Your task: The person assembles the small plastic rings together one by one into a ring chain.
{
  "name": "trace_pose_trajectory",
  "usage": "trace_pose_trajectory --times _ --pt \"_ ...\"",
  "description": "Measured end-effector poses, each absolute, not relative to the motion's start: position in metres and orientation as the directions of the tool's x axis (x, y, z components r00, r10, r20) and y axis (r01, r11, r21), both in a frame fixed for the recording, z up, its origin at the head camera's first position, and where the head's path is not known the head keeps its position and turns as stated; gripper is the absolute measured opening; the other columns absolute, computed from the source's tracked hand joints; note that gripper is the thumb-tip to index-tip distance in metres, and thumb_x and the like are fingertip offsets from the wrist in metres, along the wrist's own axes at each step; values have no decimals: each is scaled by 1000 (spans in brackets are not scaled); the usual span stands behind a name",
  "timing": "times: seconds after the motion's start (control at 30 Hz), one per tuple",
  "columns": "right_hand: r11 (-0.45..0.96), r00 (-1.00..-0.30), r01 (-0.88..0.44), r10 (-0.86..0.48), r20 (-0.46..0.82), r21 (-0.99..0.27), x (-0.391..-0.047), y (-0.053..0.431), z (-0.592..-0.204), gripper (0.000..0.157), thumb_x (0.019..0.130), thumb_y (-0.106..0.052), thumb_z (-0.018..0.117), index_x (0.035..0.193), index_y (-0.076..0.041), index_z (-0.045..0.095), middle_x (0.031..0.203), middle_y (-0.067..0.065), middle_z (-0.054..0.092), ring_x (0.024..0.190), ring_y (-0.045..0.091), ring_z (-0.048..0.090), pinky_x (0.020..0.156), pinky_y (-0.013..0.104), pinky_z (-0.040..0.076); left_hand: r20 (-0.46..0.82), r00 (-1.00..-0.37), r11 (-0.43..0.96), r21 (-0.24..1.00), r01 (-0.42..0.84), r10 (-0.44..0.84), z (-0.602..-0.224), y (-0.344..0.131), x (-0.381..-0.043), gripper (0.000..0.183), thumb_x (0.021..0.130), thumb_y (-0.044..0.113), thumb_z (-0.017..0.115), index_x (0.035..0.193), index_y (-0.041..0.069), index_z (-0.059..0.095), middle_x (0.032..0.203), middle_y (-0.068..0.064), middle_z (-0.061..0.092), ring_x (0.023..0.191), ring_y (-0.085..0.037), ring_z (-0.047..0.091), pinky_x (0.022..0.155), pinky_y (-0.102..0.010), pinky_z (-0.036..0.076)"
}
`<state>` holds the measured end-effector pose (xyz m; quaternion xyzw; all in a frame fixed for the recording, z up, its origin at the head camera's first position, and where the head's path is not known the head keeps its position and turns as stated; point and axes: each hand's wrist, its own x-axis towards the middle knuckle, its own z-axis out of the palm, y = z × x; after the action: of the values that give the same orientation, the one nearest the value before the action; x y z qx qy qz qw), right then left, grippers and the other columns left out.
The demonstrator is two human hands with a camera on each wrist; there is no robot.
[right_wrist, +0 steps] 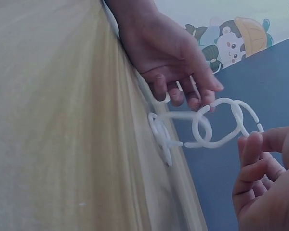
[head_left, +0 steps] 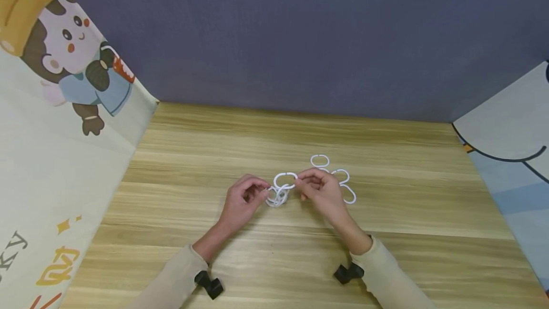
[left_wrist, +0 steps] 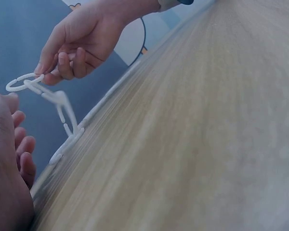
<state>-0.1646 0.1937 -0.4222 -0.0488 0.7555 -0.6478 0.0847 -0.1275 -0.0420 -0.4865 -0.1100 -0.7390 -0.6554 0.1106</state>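
White oval plastic links, several joined as a chain, hang between the two hands. My right hand (head_left: 321, 190) pinches the upper link (head_left: 285, 174) between thumb and fingertips. On the other side, my left hand (head_left: 244, 201) holds the edge of a neighbouring link (right_wrist: 201, 139) with thumb and fingertip, its other fingers loosely bent. That grip is partly hidden in the left wrist view. Below them, more joined links (head_left: 278, 199) bunch together and reach the tabletop in the right wrist view. Each link has a small gap in its ring.
Loose-looking white links (head_left: 320, 160) lie on the wooden table (head_left: 193, 137) behind and right of the right hand, partly hidden by it. A dark blue panel (head_left: 274, 37) stands at the back. Printed cloth panels (head_left: 51, 156) stand at both sides.
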Motion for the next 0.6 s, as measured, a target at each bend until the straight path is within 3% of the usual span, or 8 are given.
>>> trace_pose_trajectory --times 0.6 --pt "206 -960 22 -269 -78 -978 -161 187 -433 19 95 3 82 107 13 73 89 15 78 59 18 67 57 22 55 288 -957 54 957 286 -26 -484 -41 -127 11 91 -6 85 101 -3 80 87 -9 74 72 -6 57 62 -17 46"
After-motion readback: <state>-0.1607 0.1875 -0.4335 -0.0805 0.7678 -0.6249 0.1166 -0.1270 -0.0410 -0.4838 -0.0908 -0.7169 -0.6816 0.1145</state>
